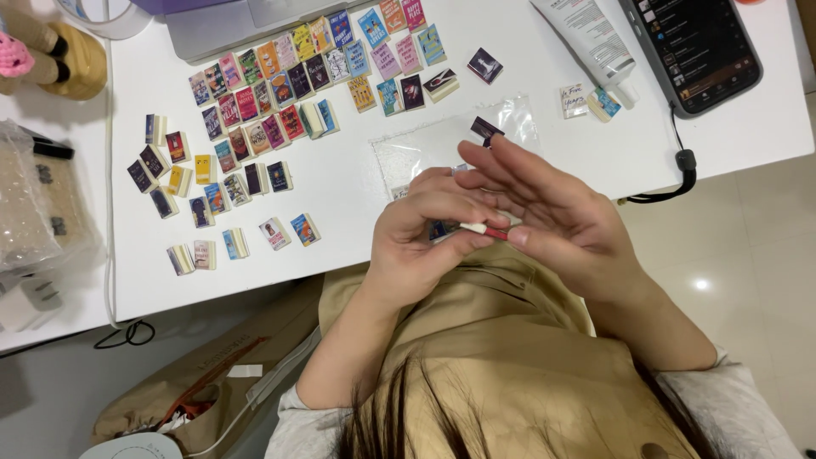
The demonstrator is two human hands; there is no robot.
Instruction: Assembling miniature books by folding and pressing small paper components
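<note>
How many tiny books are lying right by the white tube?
2: a white one and a blue one, side by side just left of the tube, near its cap. None looks hidden there.

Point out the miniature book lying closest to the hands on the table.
The dark miniature book on the clear plastic bag, just above the right hand fingertips. All others lie farther off in rows or by the tube.

A dark phone screen lies upper right, a white tube just left of it. A clear plastic bag lies mid-frame; bubble wrap sits far left.
</note>
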